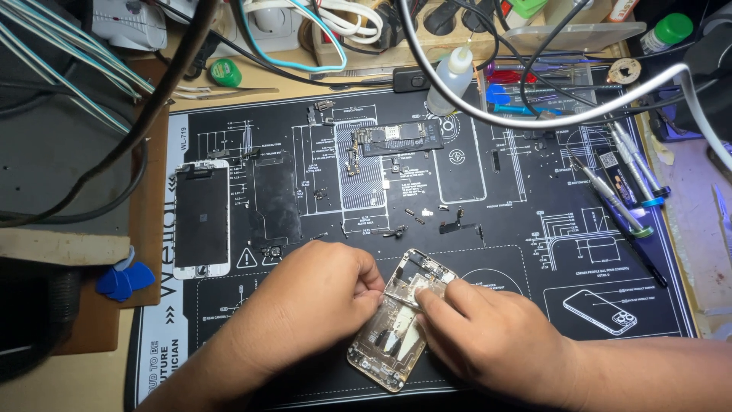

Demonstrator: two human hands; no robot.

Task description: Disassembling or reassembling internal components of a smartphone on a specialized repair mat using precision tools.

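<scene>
Opened phone shell [396,336] lies on the black mat [534,252], long axis slanting near-left to far-right. Left hand [305,305] pinches its upper edge; right hand [488,336] presses tweezers [400,297] into it.

Phone repair workshop: printed repair mat [488,252], screwdrivers [610,194], loose phone parts [396,139].

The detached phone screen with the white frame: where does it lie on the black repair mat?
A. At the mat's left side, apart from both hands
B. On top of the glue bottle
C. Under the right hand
A: the phone screen lies flat at the left of the mat, clear of the left hand and right hand.
</scene>
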